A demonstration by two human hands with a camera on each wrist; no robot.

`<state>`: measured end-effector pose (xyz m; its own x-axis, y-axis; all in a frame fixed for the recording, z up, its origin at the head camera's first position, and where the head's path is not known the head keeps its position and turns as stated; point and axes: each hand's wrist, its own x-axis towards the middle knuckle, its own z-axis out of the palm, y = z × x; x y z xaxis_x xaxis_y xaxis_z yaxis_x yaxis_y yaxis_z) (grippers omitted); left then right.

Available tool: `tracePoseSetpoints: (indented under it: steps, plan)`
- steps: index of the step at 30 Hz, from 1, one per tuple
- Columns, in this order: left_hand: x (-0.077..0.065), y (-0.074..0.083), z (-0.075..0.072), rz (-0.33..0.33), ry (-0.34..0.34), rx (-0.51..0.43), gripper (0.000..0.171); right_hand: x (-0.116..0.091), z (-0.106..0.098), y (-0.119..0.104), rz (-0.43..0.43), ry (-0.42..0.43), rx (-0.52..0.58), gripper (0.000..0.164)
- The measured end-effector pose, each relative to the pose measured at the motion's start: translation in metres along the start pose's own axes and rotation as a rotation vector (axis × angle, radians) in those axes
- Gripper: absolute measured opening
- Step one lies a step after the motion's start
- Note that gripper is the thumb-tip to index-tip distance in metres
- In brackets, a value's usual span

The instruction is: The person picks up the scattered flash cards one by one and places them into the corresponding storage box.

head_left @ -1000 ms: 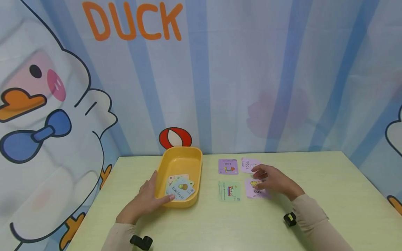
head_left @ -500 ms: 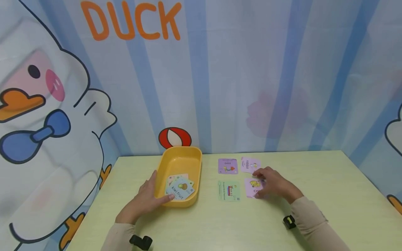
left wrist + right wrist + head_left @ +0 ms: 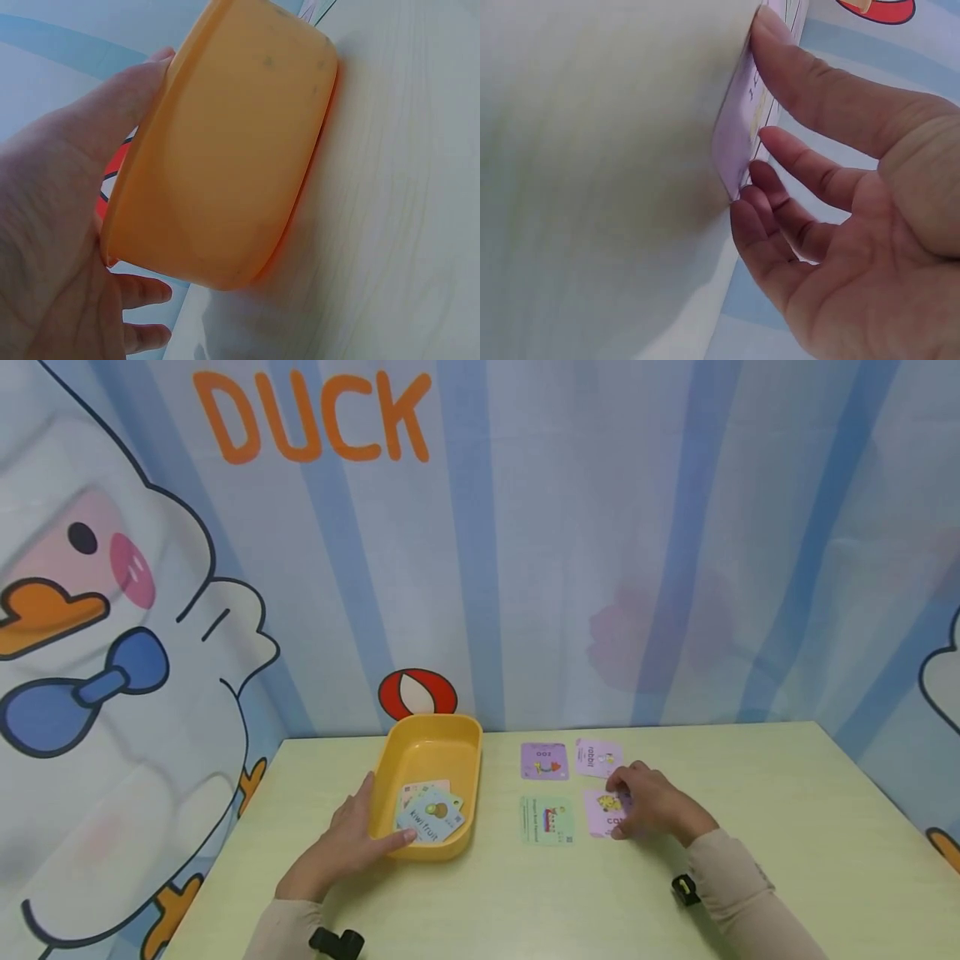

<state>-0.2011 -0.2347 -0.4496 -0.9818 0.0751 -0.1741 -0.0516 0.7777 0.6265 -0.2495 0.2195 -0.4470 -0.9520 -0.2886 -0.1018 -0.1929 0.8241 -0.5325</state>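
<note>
Since the earliest view, the right hand (image 3: 656, 806) has been shifted a little toward the near side, and its thumb has been brought down to the near edge of the cat card (image 3: 602, 818).

At the left, the tray (image 3: 433, 745) is held by the left hand (image 3: 348, 839) at its near left corner: the thumb is laid over the near rim and the fingers along the left side, presumably so that it is kept steady. The kiwi card (image 3: 429, 812) is seen inside, overlapped on other cards, as if dropped there loosely.

To the right, four cards are laid face up on the counter (image 3: 817, 822) and set apart, so that each can likely be taken singly: the zoo card (image 3: 544, 762) far, the festival card (image 3: 534, 821) near, then the rabbit card (image 3: 596, 757) far and the cat card near. By the right grip the cat card is pinched at its near and far edges, probably because a thin card is hard to get under.

By the left wrist view two fingers are shown reaching past the tray's outer wall. By the right wrist view the card's edge is shown between thumb and fingertips; whether it is fully lifted cannot be told.
</note>
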Motion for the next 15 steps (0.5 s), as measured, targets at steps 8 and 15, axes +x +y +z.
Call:
tracePoseSetpoints:
  steps: [8, 15]
  plan:
    - [0.000, 0.001, 0.000, 0.002, 0.002, 0.001, 0.125, 0.000, -0.003, -0.010, 0.060, -0.006, -0.095, 0.061]
    - [0.000, 0.002, 0.001, -0.026, -0.005, -0.002, 0.126, 0.001, -0.004, -0.011, 0.087, -0.016, -0.107, 0.063]
